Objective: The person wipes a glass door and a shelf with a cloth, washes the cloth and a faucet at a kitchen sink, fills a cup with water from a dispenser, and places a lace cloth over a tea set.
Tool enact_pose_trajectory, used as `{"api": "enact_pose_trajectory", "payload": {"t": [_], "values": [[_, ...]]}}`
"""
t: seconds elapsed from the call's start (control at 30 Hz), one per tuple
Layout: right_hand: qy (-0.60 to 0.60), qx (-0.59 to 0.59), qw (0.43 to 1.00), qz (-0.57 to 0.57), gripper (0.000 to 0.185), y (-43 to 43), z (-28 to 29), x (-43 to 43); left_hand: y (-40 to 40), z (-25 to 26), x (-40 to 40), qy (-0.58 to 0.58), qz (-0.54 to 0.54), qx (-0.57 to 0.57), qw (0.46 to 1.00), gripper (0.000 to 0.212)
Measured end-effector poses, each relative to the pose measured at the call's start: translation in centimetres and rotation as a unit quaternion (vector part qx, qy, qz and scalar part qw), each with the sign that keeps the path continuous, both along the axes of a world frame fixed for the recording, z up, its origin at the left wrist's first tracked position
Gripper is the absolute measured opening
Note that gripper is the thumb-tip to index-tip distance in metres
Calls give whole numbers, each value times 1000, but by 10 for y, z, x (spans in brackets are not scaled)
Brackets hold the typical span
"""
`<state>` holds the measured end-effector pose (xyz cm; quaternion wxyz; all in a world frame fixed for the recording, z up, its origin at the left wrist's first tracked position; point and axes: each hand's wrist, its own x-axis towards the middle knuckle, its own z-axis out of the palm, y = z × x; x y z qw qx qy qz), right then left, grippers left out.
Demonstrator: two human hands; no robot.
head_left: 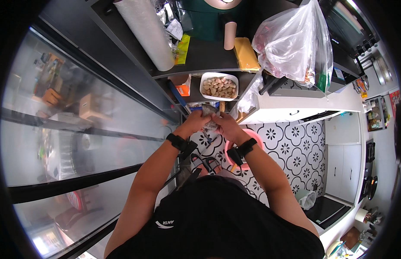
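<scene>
Both my hands meet in front of a dark shelf unit and grip a grey cloth point(210, 119) between them. My left hand point(196, 123) bunches its left side, and my right hand point(227, 125) closes on its right side. Just beyond the cloth, a white tub point(219, 98) full of garlic cloves sits on a shelf. Below my right forearm a pink basin point(259, 137) stands on the patterned floor, partly hidden by my wrist. Each wrist wears a black strap with a small device.
A dark upper shelf point(203, 58) holds a plastic film roll point(145, 35), a green appliance point(200, 21) with a handle, a yellow packet point(246, 55) and a filled plastic bag point(284, 45). Glass doors point(122, 155) run along the left. White cabinets point(342, 168) stand at the right.
</scene>
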<state>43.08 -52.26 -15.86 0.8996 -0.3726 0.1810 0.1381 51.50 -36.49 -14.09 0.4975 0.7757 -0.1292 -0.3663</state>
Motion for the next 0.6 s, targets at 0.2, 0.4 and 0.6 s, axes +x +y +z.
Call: {"api": "enact_pose_trajectory", "payload": {"t": [0.2, 0.4, 0.6], "values": [[-103, -731, 668, -93, 30, -48, -20, 14, 6, -22, -15, 63, 8, -17, 998, 41], [-374, -914, 149, 40, 34, -116, 35, 62, 24, -26, -35, 72, 92, -56, 992, 35], [-264, -947, -35, 181, 41, -131, -14, 97, 33, -39, -49, 70, 112, -100, 986, 30]]}}
